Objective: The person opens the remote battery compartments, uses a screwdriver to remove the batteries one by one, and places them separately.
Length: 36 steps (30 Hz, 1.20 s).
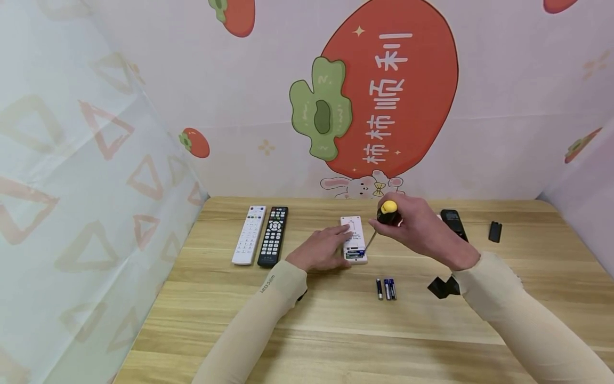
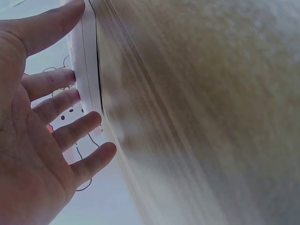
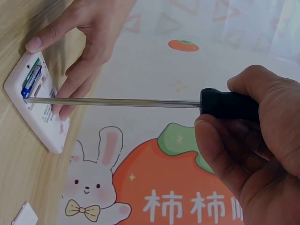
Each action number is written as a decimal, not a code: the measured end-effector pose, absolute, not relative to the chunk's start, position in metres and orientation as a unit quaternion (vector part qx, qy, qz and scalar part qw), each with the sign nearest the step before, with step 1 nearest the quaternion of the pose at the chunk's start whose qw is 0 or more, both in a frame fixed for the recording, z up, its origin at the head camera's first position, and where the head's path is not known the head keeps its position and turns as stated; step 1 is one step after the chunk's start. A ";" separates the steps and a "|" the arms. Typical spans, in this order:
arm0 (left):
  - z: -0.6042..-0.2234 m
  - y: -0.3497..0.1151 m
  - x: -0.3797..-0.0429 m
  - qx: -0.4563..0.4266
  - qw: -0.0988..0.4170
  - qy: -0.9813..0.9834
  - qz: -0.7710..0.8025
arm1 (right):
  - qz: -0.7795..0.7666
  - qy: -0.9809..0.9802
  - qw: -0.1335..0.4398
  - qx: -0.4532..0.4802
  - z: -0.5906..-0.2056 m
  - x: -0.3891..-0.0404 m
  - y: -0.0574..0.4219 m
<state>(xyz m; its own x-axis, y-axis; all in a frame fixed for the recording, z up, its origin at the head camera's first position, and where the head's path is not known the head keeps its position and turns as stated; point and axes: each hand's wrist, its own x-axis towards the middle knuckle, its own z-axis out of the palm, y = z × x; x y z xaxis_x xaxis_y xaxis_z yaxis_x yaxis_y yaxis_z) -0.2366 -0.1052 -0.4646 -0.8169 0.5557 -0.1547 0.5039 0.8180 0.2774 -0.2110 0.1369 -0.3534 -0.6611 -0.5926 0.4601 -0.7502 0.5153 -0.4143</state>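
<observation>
Right hand (image 1: 417, 226) grasping screwdriver (image 3: 140, 102), tip seemingly touching blue battery (image 3: 32, 82) in white remote (image 1: 356, 226); left hand (image 1: 322, 249) resting extended fingers on remote, not clenching; remote lying back-up on wooden table (image 1: 336, 330), three loose batteries (image 1: 387, 289) lying nearby

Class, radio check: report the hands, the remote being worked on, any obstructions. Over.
Right hand gripping screwdriver. Left hand touching face-down white remote. Screwdriver tip beside its batteries. Nothing visibly blocking it.
</observation>
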 end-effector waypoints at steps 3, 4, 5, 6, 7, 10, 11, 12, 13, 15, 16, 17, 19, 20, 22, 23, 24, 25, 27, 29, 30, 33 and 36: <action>-0.465 -0.105 -0.236 0.278 0.116 0.947 0.112 | 0.302 -0.860 0.128 0.391 -0.353 -0.211 0.136; -0.465 -0.105 -0.236 0.277 0.116 0.947 0.112 | 0.302 -0.860 0.127 0.392 -0.353 -0.210 0.136; -0.465 -0.105 -0.236 0.276 0.117 0.947 0.112 | 0.302 -0.859 0.126 0.392 -0.353 -0.210 0.135; -0.464 -0.105 -0.236 0.275 0.117 0.948 0.111 | 0.302 -0.859 0.126 0.393 -0.353 -0.210 0.135; -0.464 -0.104 -0.236 0.274 0.118 0.948 0.111 | 0.301 -0.860 0.126 0.393 -0.353 -0.210 0.135; -0.464 -0.104 -0.236 0.274 0.119 0.948 0.112 | 0.297 -0.861 0.127 0.394 -0.353 -0.210 0.134; -0.464 -0.104 -0.236 0.273 0.119 0.948 0.112 | 0.295 -0.861 0.127 0.394 -0.353 -0.210 0.134; -0.464 -0.104 -0.236 0.273 0.119 0.948 0.112 | 0.294 -0.862 0.128 0.393 -0.352 -0.210 0.134; -0.464 -0.104 -0.236 0.273 0.120 0.948 0.112 | 0.294 -0.862 0.129 0.393 -0.352 -0.210 0.134; -0.464 -0.103 -0.236 0.272 0.120 0.949 0.111 | 0.295 -0.861 0.129 0.393 -0.352 -0.209 0.134; -0.464 -0.103 -0.236 0.271 0.120 0.949 0.110 | 0.296 -0.861 0.129 0.393 -0.352 -0.209 0.134; -0.465 -0.103 -0.236 0.271 0.120 0.949 0.109 | 0.297 -0.860 0.129 0.394 -0.352 -0.209 0.134; -0.465 -0.103 -0.236 0.271 0.120 0.949 0.108 | 0.299 -0.859 0.129 0.394 -0.352 -0.209 0.134; -0.465 -0.103 -0.236 0.271 0.121 0.949 0.108 | 0.300 -0.859 0.129 0.395 -0.352 -0.210 0.134; -0.465 -0.103 -0.236 0.271 0.121 0.949 0.107 | 0.300 -0.859 0.129 0.395 -0.352 -0.210 0.134; -0.464 -0.103 -0.236 0.270 0.121 0.949 0.107 | 0.299 -0.859 0.129 0.395 -0.352 -0.210 0.134; -0.464 -0.103 -0.236 0.270 0.121 0.949 0.107 | 0.299 -0.859 0.128 0.395 -0.352 -0.210 0.134; -0.464 -0.103 -0.236 0.270 0.121 0.949 0.107 | 0.298 -0.860 0.127 0.395 -0.352 -0.210 0.134; -0.464 -0.103 -0.236 0.270 0.120 0.949 0.108 | 0.297 -0.860 0.126 0.396 -0.352 -0.210 0.134; -0.464 -0.103 -0.236 0.271 0.119 0.949 0.109 | 0.299 -0.859 0.123 0.396 -0.353 -0.210 0.134; -0.464 -0.103 -0.236 0.272 0.118 0.949 0.109 | 0.300 -0.859 0.123 0.396 -0.353 -0.210 0.133; -0.465 -0.103 -0.236 0.273 0.118 0.949 0.109 | 0.303 -0.858 0.121 0.397 -0.353 -0.210 0.132; -0.465 -0.104 -0.236 0.275 0.116 0.948 0.110 | 0.306 -0.855 0.117 0.401 -0.353 -0.209 0.131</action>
